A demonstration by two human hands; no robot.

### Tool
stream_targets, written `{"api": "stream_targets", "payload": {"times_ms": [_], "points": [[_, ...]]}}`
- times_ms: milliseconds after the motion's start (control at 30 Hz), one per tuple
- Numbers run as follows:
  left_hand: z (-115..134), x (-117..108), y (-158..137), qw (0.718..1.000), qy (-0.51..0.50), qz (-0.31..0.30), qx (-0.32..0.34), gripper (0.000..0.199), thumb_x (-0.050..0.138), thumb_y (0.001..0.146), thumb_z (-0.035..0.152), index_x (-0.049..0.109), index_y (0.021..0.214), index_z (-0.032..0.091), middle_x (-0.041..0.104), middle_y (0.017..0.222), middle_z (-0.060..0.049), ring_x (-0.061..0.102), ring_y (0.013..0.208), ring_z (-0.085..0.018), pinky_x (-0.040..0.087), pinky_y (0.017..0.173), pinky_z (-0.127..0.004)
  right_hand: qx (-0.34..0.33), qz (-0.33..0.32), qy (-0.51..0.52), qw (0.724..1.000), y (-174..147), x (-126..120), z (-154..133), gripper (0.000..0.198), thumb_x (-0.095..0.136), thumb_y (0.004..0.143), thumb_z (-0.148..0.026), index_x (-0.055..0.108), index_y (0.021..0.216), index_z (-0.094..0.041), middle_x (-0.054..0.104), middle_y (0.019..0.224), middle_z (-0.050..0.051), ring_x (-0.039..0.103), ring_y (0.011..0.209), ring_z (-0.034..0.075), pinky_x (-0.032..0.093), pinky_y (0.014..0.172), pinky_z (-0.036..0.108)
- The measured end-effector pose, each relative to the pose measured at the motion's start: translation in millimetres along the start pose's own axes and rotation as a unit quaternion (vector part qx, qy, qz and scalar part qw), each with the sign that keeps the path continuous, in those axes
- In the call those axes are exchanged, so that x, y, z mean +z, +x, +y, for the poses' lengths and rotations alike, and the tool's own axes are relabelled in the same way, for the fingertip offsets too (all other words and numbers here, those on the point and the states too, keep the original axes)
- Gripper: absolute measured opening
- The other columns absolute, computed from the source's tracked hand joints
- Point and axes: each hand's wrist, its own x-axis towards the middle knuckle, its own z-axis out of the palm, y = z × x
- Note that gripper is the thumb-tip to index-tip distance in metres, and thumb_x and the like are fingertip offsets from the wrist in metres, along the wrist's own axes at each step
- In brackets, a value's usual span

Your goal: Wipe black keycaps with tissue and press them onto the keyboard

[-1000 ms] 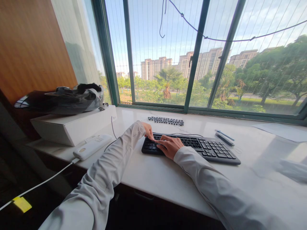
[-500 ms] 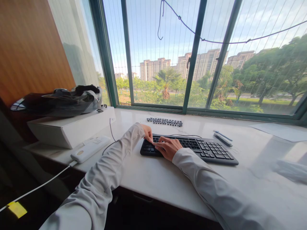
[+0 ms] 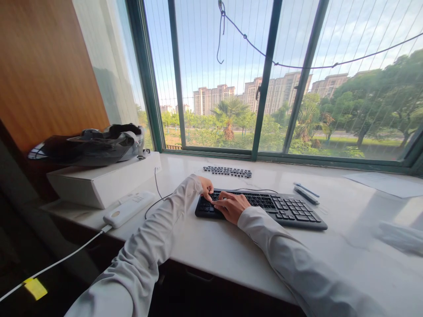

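Observation:
A black full-size keyboard point(image 3: 299, 213) lies on the pale marbled desktop. Over its upper left part hangs my left hand point(image 3: 206, 188), wrist bent, the fingertips drawn together and pointing down at the keys. Whatever those fingertips pinch is too small or hidden to see. My right hand point(image 3: 234, 206) rests across the left half of the keyboard, fingers stretched toward the left fingertips and touching the keys. Beyond the keyboard, small dark pieces that look like loose keycaps point(image 3: 228, 171) lie in rows.
On the left, a white box point(image 3: 99, 182) carries a dark visor-like item point(image 3: 95, 143). A white power strip point(image 3: 128, 209) with a cable lies before it. Pens point(image 3: 306, 193), a paper sheet point(image 3: 386, 184) and clear plastic point(image 3: 401, 237) are to the right. A window point(image 3: 218, 152) backs the desk.
The view has tilted slightly, so the scene sits a little lower. Both hands stay at the keyboard's left part; my left fingers have shifted slightly over the keys.

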Motion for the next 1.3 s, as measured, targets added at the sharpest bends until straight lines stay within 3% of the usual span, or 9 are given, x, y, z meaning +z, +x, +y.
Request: {"api": "stream_targets", "payload": {"times_ms": [167,333,500,600,700,800,900,1067,1300], "points": [[-5,-9,-7,1.000,-0.026,0.009,0.014,0.039,0.080,0.050,0.036,0.047,0.061,0.018,0.049,0.049,0.007,0.042,0.045,-0.008,0.033,0.048,-0.023,0.022,0.031,-0.004,0.999,0,-4,-2,0.040,0.025,0.094,-0.045,0.051,0.124,-0.040,0.055,0.114,0.002,0.057,0.093,0.016,0.040,0.067,0.026],[-6,-9,-6,1.000,-0.004,-0.021,0.000,0.048,0.083,0.040,0.044,0.050,0.061,0.017,0.049,0.050,0.006,0.043,0.047,-0.009,0.034,0.048,-0.023,0.002,0.026,-0.003,1.000,-2,-5,-5,0.041,0.023,0.094,-0.047,0.058,0.115,-0.040,0.053,0.113,0.001,0.056,0.092,0.015,0.040,0.064,0.026],[-7,-9,-5,0.999,0.038,-0.020,-0.015,0.049,0.082,0.039,0.048,0.054,0.064,0.017,0.053,0.054,0.005,0.045,0.047,-0.009,0.036,0.048,-0.022,-0.004,0.031,0.008,0.999,-4,-5,-3,0.037,0.026,0.093,-0.045,0.058,0.112,-0.039,0.052,0.111,0.001,0.056,0.090,0.015,0.039,0.062,0.026],[-12,-12,-1,0.997,0.066,0.034,-0.024,0.045,0.079,0.045,0.048,0.059,0.071,0.017,0.059,0.061,0.003,0.049,0.051,-0.010,0.039,0.051,-0.022,0.001,0.059,0.010,0.998,-4,-6,2,0.033,0.030,0.093,-0.039,0.052,0.117,-0.039,0.050,0.113,0.002,0.055,0.092,0.016,0.039,0.062,0.026],[-20,-15,11,0.984,0.101,0.139,-0.045,0.040,0.070,0.060,0.048,0.061,0.085,0.018,0.064,0.073,0.000,0.054,0.058,-0.011,0.042,0.056,-0.022,0.039,0.077,-0.004,0.996,-3,-8,9,0.036,0.036,0.088,-0.024,0.046,0.120,-0.035,0.049,0.116,0.003,0.053,0.092,0.017,0.040,0.062,0.027],[-28,-17,32,0.952,0.153,0.252,-0.085,0.037,0.064,0.067,0.046,0.062,0.092,0.019,0.066,0.088,-0.004,0.060,0.075,-0.016,0.043,0.066,-0.025,0.071,0.068,-0.015,0.995,-3,-9,18,0.040,0.038,0.082,-0.014,0.047,0.116,-0.032,0.049,0.115,0.005,0.052,0.093,0.018,0.040,0.063,0.029],[-33,-21,58,0.917,0.200,0.326,-0.111,0.038,0.063,0.068,0.049,0.064,0.096,0.023,0.066,0.098,-0.005,0.059,0.090,-0.021,0.043,0.075,-0.028,0.085,0.069,-0.016,0.994,-4,-7,25,0.036,0.038,0.081,-0.014,0.048,0.113,-0.029,0.049,0.114,0.006,0.051,0.093,0.019,0.041,0.064,0.030],[-36,-33,97,0.886,0.256,0.367,-0.123,0.038,0.063,0.070,0.046,0.065,0.101,0.026,0.066,0.104,-0.007,0.058,0.097,-0.023,0.042,0.081,-0.030,0.078,0.089,-0.023,0.993,-3,-3,33,0.031,0.042,0.078,-0.017,0.050,0.107,-0.027,0.051,0.111,0.006,0.052,0.089,0.019,0.041,0.061,0.030],[-35,-38,125,0.874,0.311,0.357,-0.111,0.024,0.060,0.074,0.034,0.068,0.094,0.022,0.066,0.104,-0.011,0.059,0.099,-0.026,0.041,0.084,-0.033,0.075,0.092,-0.023,0.993,-2,-3,37,0.032,0.044,0.076,-0.018,0.050,0.107,-0.025,0.050,0.111,0.007,0.051,0.089,0.020,0.043,0.063,0.031]]}}
